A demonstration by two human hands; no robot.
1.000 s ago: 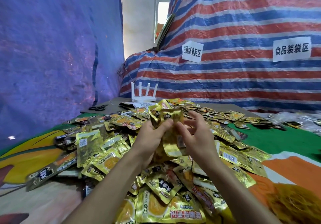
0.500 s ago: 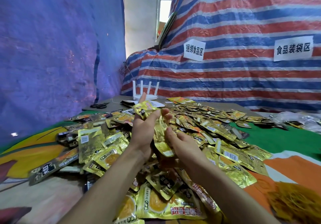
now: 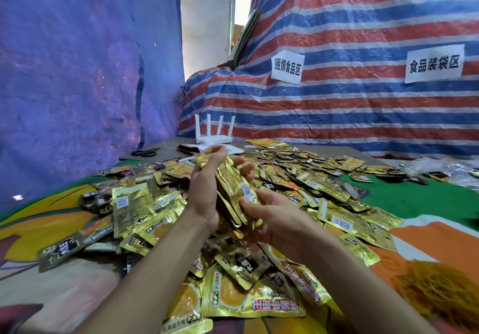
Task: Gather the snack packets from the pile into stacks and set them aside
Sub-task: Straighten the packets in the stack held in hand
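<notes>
- Far left of left hand [image 3: 204, 191]: scissors [image 3: 145, 152], lying flat.
- Gripping stack of packets [image 3: 234, 191] with left hand, fingers curled over top end.
- Beyond left hand: router [image 3: 213, 139].
- Stack tilted, raised above pile [image 3: 259, 300], between both hands.
- Pinching stack's lower end with right hand [image 3: 274, 217], thumb on top.

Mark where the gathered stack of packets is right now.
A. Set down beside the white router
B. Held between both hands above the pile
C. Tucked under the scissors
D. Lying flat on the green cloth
B: the stack of packets stands tilted between the left hand, which grips its upper end, and the right hand, which holds its lower end, above the pile.
</notes>
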